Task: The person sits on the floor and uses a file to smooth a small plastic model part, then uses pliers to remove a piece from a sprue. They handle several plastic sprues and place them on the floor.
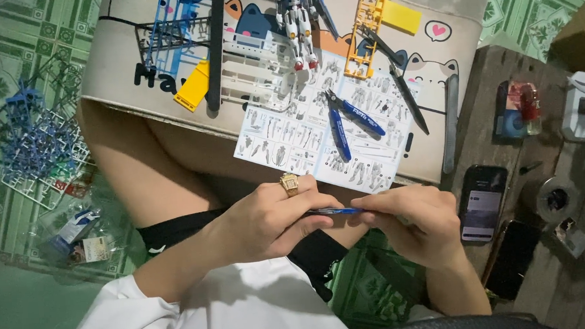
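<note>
- Head view, the only view: person seated, bare knees under a cushion-like lap board printed with cartoon cats; the board serves as the work surface, tilted away from the body.
- Left hand: fingers curled and pinched on one end of a thin blue tool; gold ring on one finger. Held close over the lap, below the board's near edge.
- Right hand: fingertips pressed together on the other end of the blue tool, so the tool spans level between both hands. Whether a small part sits at the tip, cannot tell.
- Likely reason for the grip: two-point pinch steadies a slim item near the eyes.
- Instruction sheet: white, printed with grey diagrams, lies flat on the board's near half, partly hanging over the edge, readable from the seat.
- Blue-handled nippers rest on the sheet, handles spread.
- Assembled white-and-blue robot figure lies on the board's far half, beside a white parts frame.
- Orange parts frame and blue parts frame flank the figure; yellow card at far right of the board.
- Blue parts frames lie on the green tiled floor at left, near a clear bag holding small printed sheets.
- Dark phone, screen lit, on a wooden surface at right; a tape roll just beyond.
</note>
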